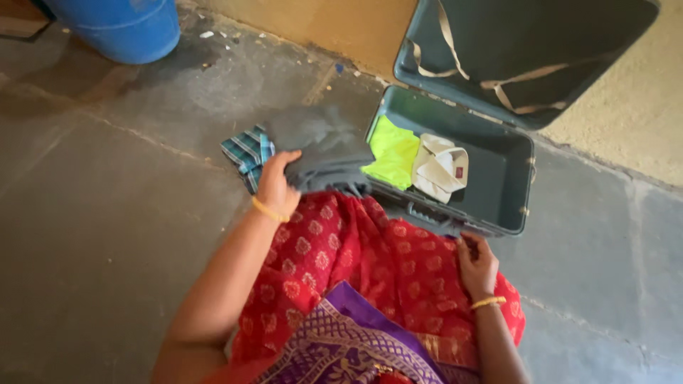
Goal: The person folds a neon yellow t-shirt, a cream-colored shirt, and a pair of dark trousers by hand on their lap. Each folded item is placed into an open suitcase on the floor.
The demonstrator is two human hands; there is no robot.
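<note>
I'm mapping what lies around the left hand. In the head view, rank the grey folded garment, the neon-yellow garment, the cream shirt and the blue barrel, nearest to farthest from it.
1. Grey folded garment: under the left hand.
2. Neon-yellow garment: suitcase, left end.
3. Cream shirt: just right of it.
4. Blue barrel: top left corner.

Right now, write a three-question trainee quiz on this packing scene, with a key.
1. True or false: the suitcase on the floor is closed.
2. Which hand grips the folded grey garment? A) left hand B) right hand C) both
3. Fill in: inside the suitcase, beside the cream folded shirt, lies a bright ____ garment.

Key:
1. False; its lid stands open against the wall.
2. A; the right hand rests on the red cloth near the suitcase's front edge.
3. Yellow-green.
</note>
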